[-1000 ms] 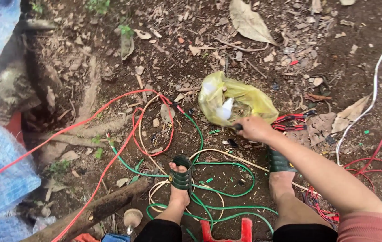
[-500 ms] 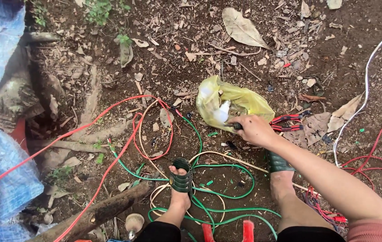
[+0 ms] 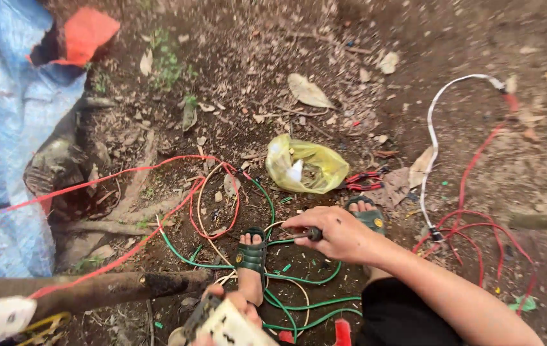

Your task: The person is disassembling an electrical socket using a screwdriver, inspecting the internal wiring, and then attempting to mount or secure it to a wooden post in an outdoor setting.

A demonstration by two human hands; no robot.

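Dirt ground, screwdriver (image 3: 304, 236) gripped in right hand (image 3: 340, 234), wires beneath

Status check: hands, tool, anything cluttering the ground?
Right hand gripping a dark-handled screwdriver. Left hand holding a pale boxy part at frame bottom. Green wire and red wire tangled around feet.

Bare brown earth (image 3: 414, 57) makes up the floor here, outdoors in soft daylight, littered with dry leaves (image 3: 310, 91), twigs and a few green sprouts (image 3: 165, 63). A crumpled blue tarpaulin (image 3: 4, 128) covers the left edge with an orange scrap (image 3: 87, 33) at its top, tree roots (image 3: 129, 205) running out from under it and a rough log (image 3: 94, 288) lying across the lower left. Loose red (image 3: 472, 166), green (image 3: 222, 264) and white wires (image 3: 432, 138) sprawl over the soil, with a crumpled yellow plastic bag (image 3: 315, 168) among them
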